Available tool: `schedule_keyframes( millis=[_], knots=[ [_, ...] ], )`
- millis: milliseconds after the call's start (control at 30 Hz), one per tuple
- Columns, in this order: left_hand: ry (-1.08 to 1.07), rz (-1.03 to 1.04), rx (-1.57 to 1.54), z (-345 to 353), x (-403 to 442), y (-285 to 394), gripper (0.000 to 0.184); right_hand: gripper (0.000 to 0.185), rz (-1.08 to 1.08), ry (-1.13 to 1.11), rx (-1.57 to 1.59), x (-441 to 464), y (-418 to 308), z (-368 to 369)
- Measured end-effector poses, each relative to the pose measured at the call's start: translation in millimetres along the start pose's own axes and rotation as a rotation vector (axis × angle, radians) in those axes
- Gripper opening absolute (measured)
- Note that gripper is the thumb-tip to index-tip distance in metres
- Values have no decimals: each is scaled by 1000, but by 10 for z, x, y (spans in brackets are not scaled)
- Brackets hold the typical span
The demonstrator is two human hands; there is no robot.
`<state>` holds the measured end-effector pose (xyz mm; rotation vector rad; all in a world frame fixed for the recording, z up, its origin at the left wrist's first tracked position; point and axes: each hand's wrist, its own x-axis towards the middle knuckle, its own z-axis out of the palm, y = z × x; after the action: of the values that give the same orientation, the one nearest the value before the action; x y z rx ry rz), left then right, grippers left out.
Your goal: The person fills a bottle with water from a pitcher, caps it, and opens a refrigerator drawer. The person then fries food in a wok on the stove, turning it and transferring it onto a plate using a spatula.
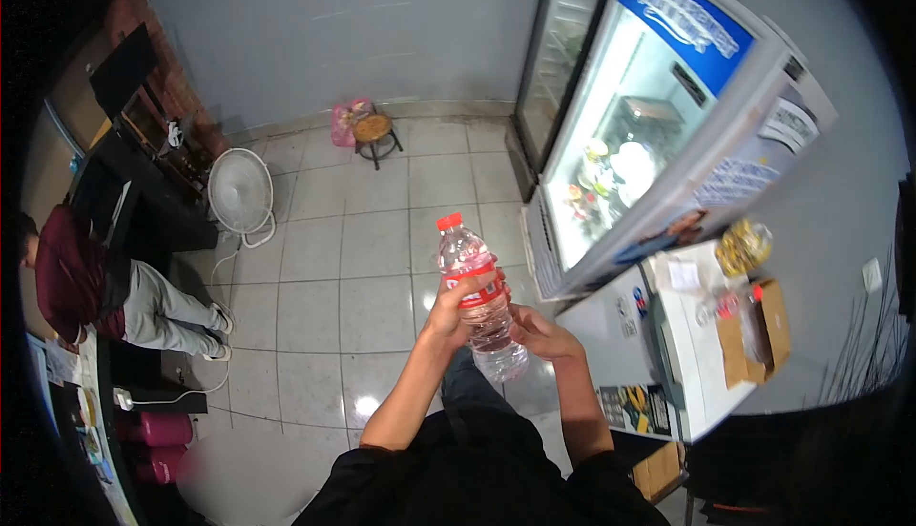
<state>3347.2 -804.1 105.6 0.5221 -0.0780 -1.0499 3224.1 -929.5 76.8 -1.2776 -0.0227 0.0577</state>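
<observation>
A clear plastic bottle (491, 321) with a red cap and red label tilts slightly in front of my body, its cap on. The fingers of my left hand (450, 312) wrap around its label from the left. On the lower right side of the bottle, my right hand (542, 333) has its fingers against the plastic, gripping it. Part of the fingertips is hidden behind the bottle.
At the right stands a lit fridge (630, 135), beside a white table (701, 364) with an open cardboard box (775, 330). A stool (373, 128) and a fan (240, 190) stand further off. A person (86, 283) leans at a counter on the left.
</observation>
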Motion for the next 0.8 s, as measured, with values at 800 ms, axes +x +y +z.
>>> schedule_keyframes(
  millis=[800],
  knots=[
    [-614, -911, 537, 70, 2723, -204, 25, 42, -119, 1605, -74, 1276, -96, -325]
  ],
)
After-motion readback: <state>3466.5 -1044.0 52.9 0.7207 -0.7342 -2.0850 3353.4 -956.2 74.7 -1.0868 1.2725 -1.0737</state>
